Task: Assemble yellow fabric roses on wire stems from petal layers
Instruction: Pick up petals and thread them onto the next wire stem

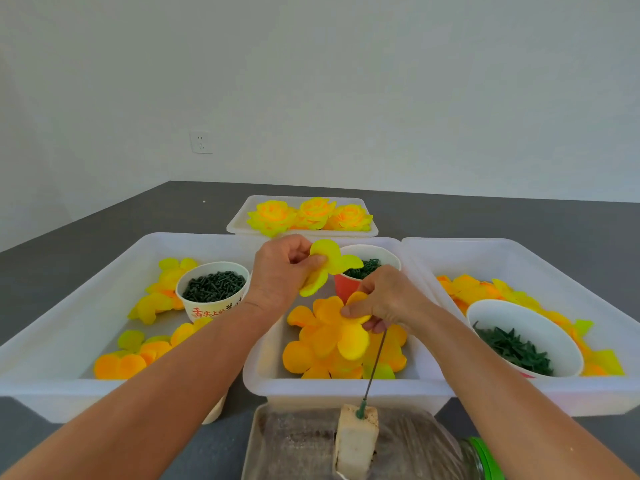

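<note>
Left hand (282,271) pinches a small yellow petal layer (329,263), right hand (384,303) grips orange petals (334,327) on the wire stem (375,362); thread the layer's centre squarely down, stem steady.

We note a small yellow petal layer (329,263) raised; orange-yellow petal layers (332,327) sit atop the tilted wire stem (375,365).

Both bare forearms are reaching forward from the lower corners, converging toward the middle. The left hand (282,268) is sitting higher and farther out, back of the hand facing the camera, thumb and fingers curling inward in a pinch. The right hand (384,301) is hanging lower and nearer, knuckles up, thumb pressing against the bent fingers (375,325) in a pinch.
</note>
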